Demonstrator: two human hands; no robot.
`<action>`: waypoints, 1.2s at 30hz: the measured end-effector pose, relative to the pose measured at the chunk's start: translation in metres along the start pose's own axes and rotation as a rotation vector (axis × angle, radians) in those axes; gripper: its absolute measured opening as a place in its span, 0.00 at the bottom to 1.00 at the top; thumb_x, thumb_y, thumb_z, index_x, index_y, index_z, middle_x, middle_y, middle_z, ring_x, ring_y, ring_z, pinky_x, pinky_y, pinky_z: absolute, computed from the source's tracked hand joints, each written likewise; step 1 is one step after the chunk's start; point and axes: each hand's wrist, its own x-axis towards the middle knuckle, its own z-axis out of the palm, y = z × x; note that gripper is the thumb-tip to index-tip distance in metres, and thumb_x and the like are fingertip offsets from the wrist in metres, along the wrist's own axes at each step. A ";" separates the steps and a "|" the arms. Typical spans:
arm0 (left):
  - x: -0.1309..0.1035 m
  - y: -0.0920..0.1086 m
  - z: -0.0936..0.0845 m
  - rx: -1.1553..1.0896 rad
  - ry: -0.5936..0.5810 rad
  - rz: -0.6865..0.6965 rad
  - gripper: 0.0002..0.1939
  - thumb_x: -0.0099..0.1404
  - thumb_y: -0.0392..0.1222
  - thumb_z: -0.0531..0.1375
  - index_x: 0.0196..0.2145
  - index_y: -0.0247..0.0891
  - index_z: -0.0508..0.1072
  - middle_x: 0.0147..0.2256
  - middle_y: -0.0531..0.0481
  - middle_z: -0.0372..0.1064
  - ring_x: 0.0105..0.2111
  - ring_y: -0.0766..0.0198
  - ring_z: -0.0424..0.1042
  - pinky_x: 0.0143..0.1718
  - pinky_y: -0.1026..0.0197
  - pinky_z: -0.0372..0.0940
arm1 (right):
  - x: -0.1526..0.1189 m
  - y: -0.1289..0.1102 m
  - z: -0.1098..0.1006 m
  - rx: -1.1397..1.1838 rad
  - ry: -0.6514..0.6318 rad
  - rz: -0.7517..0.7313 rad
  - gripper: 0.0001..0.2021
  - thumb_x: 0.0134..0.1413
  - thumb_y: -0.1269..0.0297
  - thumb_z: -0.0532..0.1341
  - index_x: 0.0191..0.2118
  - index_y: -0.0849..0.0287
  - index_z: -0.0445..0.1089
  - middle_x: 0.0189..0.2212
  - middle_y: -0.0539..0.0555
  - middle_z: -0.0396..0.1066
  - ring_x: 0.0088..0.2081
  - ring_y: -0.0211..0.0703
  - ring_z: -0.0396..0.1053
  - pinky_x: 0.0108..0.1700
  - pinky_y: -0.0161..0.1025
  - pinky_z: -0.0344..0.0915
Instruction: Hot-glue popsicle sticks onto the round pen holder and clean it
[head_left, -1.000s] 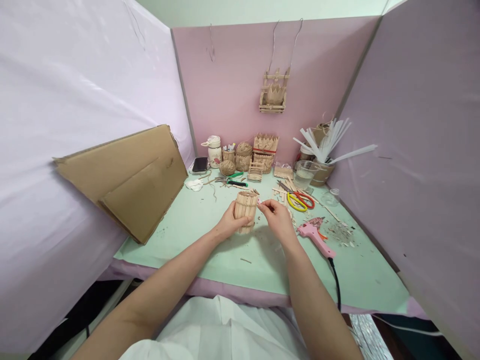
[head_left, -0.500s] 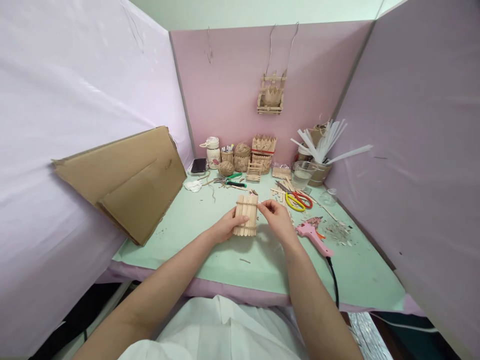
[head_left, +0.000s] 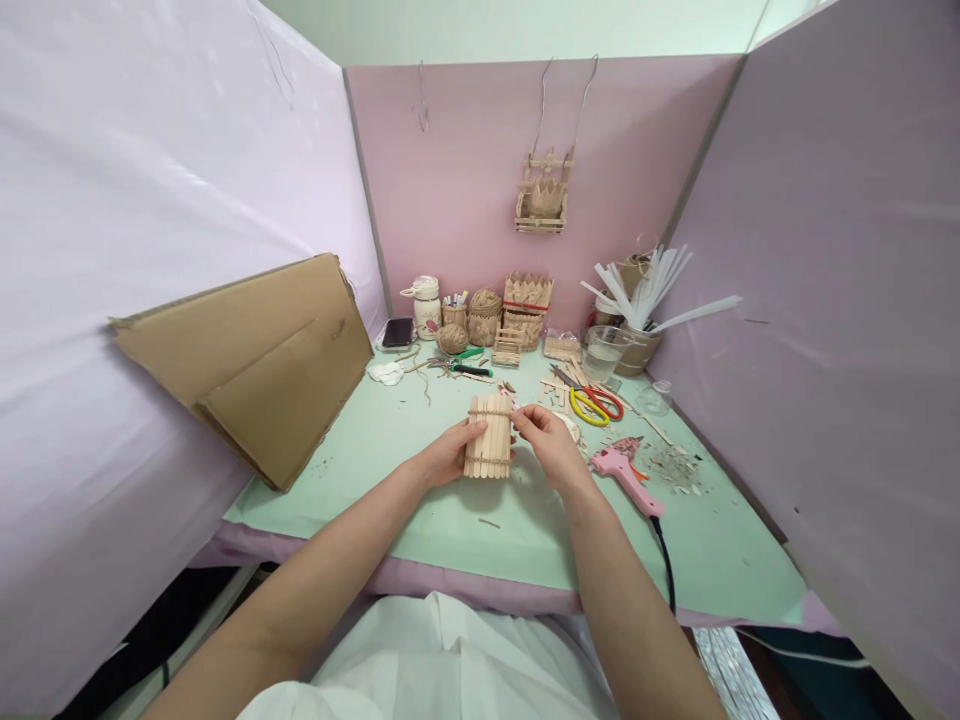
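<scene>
A small panel of upright wooden craft sticks (head_left: pixel 488 438), with twine across it near the top and near the bottom, is held above the green table (head_left: pixel 450 540). My left hand (head_left: pixel 450 452) grips its left side, thumb on the front and fingertips showing at the right edge. At the upper right edge, by the end of the top twine, the thumb and index finger of my right hand (head_left: pixel 546 440) are pinched together. What they pinch is too small to make out.
On the right lie a pink glue gun (head_left: pixel 626 475) with its cord, scissors (head_left: pixel 591 405) and scraps. Cardboard (head_left: pixel 262 370) leans at left. Pliers (head_left: pixel 469 369), twine balls (head_left: pixel 452 338), a bottle (head_left: pixel 426 305) and a plastic cup (head_left: pixel 604 352) stand or lie behind.
The stick panel has shifted slightly left and turned more upright. My left thumb has moved up along it, and my left fingertips now show at its right edge. My right fingers have come closer to the top twine.
</scene>
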 end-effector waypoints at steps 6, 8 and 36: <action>0.002 -0.003 0.001 0.056 0.114 0.092 0.27 0.55 0.52 0.63 0.48 0.35 0.66 0.42 0.39 0.72 0.37 0.52 0.74 0.39 0.49 0.66 | -0.004 -0.005 0.004 0.012 -0.019 -0.050 0.15 0.46 0.51 0.64 0.34 0.55 0.65 0.32 0.50 0.69 0.35 0.41 0.67 0.38 0.39 0.63; 0.002 -0.005 0.001 0.091 0.123 0.126 0.27 0.55 0.52 0.63 0.49 0.35 0.66 0.40 0.41 0.71 0.37 0.53 0.73 0.39 0.50 0.66 | -0.005 -0.008 0.006 0.040 -0.029 -0.077 0.17 0.45 0.53 0.65 0.38 0.54 0.64 0.38 0.52 0.69 0.40 0.43 0.68 0.41 0.40 0.65; 0.002 -0.002 0.003 0.199 0.155 0.318 0.32 0.52 0.51 0.65 0.52 0.37 0.66 0.50 0.39 0.67 0.46 0.52 0.68 0.45 0.55 0.62 | -0.007 -0.007 0.011 0.126 -0.036 -0.201 0.19 0.43 0.59 0.67 0.43 0.53 0.63 0.48 0.56 0.67 0.48 0.47 0.67 0.48 0.46 0.64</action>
